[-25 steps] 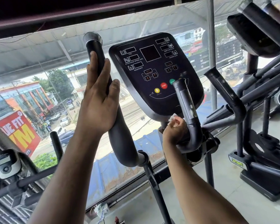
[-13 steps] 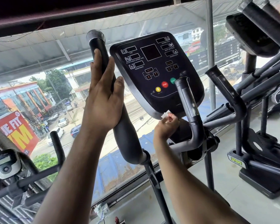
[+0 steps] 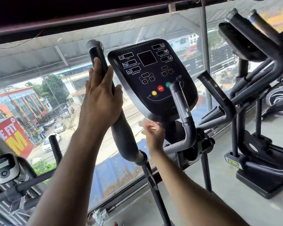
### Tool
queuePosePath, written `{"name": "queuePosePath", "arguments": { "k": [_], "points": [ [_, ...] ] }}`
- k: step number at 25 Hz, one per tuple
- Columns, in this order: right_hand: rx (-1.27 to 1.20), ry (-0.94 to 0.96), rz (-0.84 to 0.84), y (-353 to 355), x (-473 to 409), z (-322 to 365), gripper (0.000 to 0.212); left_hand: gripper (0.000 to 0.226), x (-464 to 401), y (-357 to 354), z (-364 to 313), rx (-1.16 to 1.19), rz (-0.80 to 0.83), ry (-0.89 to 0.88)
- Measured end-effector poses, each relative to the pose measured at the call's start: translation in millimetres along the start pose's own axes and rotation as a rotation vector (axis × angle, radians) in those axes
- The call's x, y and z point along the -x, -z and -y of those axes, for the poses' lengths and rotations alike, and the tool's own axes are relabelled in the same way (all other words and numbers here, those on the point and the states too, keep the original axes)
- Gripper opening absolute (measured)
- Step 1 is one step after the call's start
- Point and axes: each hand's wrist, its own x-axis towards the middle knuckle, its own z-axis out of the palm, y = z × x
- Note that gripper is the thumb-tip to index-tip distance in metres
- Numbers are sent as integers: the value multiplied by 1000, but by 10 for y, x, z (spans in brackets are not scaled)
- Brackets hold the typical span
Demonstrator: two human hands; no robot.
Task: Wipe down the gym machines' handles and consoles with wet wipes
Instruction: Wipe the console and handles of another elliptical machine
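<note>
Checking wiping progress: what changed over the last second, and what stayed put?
The right hand, pinching the wet wipe, left the bend of the short handle and moved left to just under the console. The left hand stayed resting on the long handle.

wide glass window [image 3: 39, 66], daylight, street [image 3: 67, 144] with cars [image 3: 60, 127] below, pale grey floor [image 3: 227, 201]

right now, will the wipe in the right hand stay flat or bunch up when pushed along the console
Likely bunches: the wipe, though blurred, looks like a crumpled wad in the right hand. Probably very light, held by fingers alone. On the glossy console it should slide easily.
</note>
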Motion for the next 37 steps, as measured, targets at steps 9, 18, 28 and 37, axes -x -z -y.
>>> {"name": "queuePosePath", "arguments": {
  "k": [9,18,28,37],
  "points": [
    [210,257,173,1418,749,375,19,54,1118,-777,-740,0,116,-259],
    [111,95,-85,2293,278,389,21,55,1012,-1918,-238,229,228,117],
    [330,261,114,1812,-1264,232,12,52,96,-2752,-81,-7,172,165],
    [443,394,4,1501,-1769,-247,6,63,-426,-3230,-46,-385,-32,78]
  ]
}}
